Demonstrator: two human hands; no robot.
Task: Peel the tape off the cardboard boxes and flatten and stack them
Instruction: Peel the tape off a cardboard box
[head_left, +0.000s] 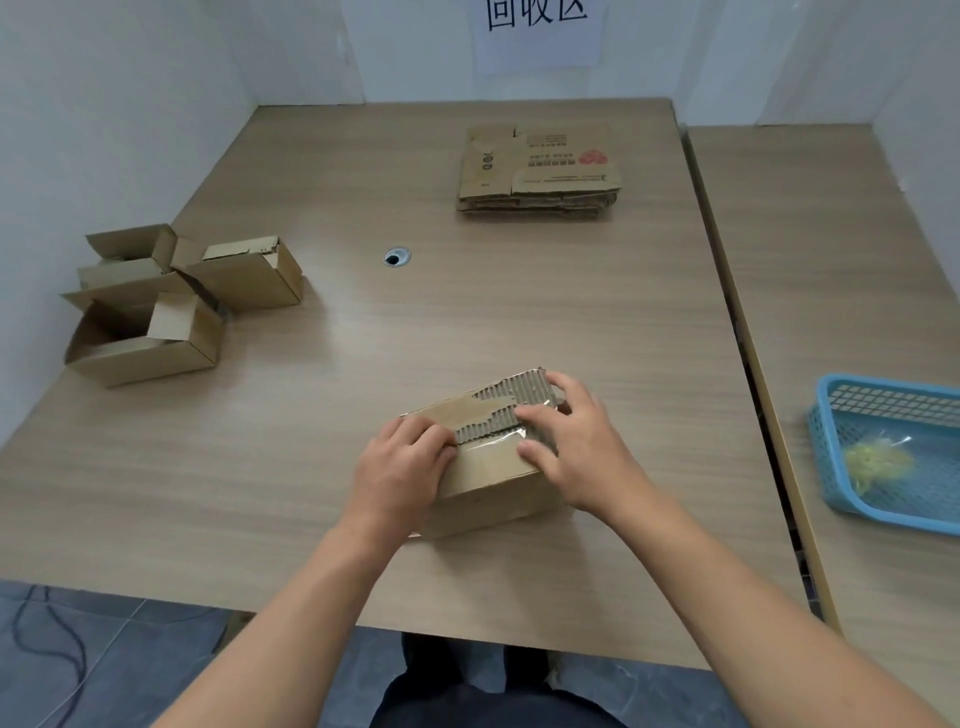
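Observation:
A closed cardboard box (488, 467) sits on the table near its front edge. Its top is torn, showing ribbed corrugation, and a strip of clear tape (491, 444) runs along the seam. My left hand (400, 462) lies on the box's left end, fingertips curled at the tape's left end. My right hand (571, 441) holds the right end, thumb and fingers curled around that edge. A stack of flattened boxes (540, 171) lies at the back of the table. Three opened boxes (171, 306) stand at the left edge.
A blue plastic basket (893, 452) holding crumpled tape sits on the adjoining table at right. A round cable hole (396, 256) is in the tabletop. White walls enclose the back and left. A paper sign (537, 31) hangs on the back wall.

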